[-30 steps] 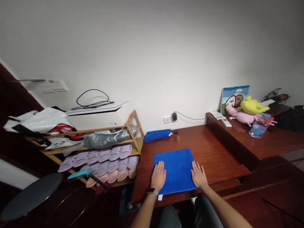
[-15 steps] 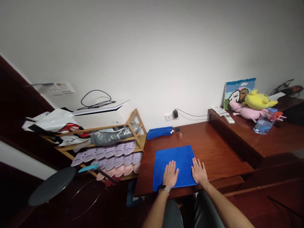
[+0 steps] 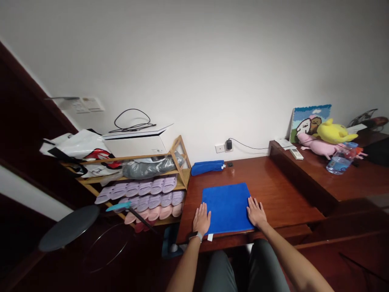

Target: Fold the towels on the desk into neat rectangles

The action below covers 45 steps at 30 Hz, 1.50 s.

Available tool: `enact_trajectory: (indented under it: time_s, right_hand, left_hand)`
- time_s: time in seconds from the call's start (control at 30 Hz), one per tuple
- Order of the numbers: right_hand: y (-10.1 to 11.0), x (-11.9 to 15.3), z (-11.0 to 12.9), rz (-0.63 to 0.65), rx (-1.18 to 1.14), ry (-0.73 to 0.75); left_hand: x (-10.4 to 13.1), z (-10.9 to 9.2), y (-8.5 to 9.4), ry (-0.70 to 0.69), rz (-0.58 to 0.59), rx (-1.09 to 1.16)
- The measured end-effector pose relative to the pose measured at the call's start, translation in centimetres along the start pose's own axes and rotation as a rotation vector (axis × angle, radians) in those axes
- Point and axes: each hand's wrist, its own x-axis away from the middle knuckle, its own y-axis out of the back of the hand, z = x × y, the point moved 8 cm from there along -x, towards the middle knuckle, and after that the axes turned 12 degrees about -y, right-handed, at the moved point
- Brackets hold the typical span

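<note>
A blue cloth lies spread flat on the reddish-brown desk, a white tag sticking out at its near left corner. My left hand, with a watch on the wrist, rests flat at the cloth's left edge, fingers stretched out. At the right edge my right hand lies flat with its fingers spread. Neither hand grips anything. Against the wall, a folded blue cloth sits at the back left of the desk.
Left of the desk stands a wooden rack with slippers, a bag and a white box. On the raised right surface are plush toys, a water bottle and a remote. A charger is plugged in.
My left hand has moved left from the cloth's middle to its left edge. The cloth's near left corner and white tag now show. The view has shifted slightly.
</note>
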Motion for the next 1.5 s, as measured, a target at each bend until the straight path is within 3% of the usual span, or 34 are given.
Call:
enact_trajectory:
  time_s: [0.13,0.27,0.47,0.57,0.63,0.67,0.73,0.83,0.93,1.03,1.1,1.17,1.37,1.43,1.5]
  right_hand:
    - [-1.6,1.9,-0.8,-0.089,-0.034,0.023]
    - [-2.8,3.1,-1.4,-0.1,-0.059,0.047]
    - [-2.1,3.2,-1.2,-0.082,-0.071,0.033]
    - [-2.1,3.2,-1.1,-0.09,-0.085,0.037]
    - [-2.3,3.2,-1.2,-0.099,-0.099,0.044]
    - [-2.4,3.2,-1.2,-0.104,-0.105,0.044]
    - [-2.6,3.2,-1.2,-0.111,-0.116,0.042]
    - [-2.7,3.2,-1.2,-0.11,-0.115,0.043]
    - [-2.8,3.2,-1.2,-0.095,-0.09,0.066]
    - [-2.9,3.3,-1.1,-0.07,-0.052,0.086]
    - [-2.8,3.3,-1.2,-0.073,-0.045,0.07]
    - [-2.5,3.3,-1.2,-0.086,-0.054,0.047]
    - [-2.2,3.2,-1.2,-0.085,-0.064,0.034]
    - [-2.3,3.3,-1.3,-0.085,-0.054,0.029]
    - [-2.3,3.4,-1.4,-0.081,-0.04,0.026]
  left_hand:
    - [2.0,-1.9,0.2,-0.102,-0.08,0.012]
    - [5.1,-3.7,-1.0,-0.186,-0.056,0.043]
    - [8.1,-0.5,-1.2,-0.035,-0.063,-0.005]
    - [8.1,0.7,-0.8,0.021,-0.089,-0.039]
    - [7.1,0.2,-0.1,0.08,-0.132,-0.047]
    - [6.2,-0.8,0.3,0.088,-0.152,-0.041]
    - [3.4,-4.7,0.9,0.014,-0.158,0.003]
    - [-1.7,-13.4,0.4,-0.22,-0.075,0.121]
    - [-5.5,-20.9,-0.9,-0.338,0.009,0.232]
    - [-6.9,-24.0,-2.6,-0.361,0.061,0.287]
    - [-6.6,-23.0,-3.3,-0.362,0.064,0.271]
    - [-5.5,-19.5,-3.5,-0.329,0.057,0.215]
    - [-1.1,-2.1,-2.0,0.031,0.021,0.033]
    - [0.0,1.0,-1.6,0.075,-0.01,0.019]
    - [0.4,2.1,-1.6,0.073,-0.033,0.023]
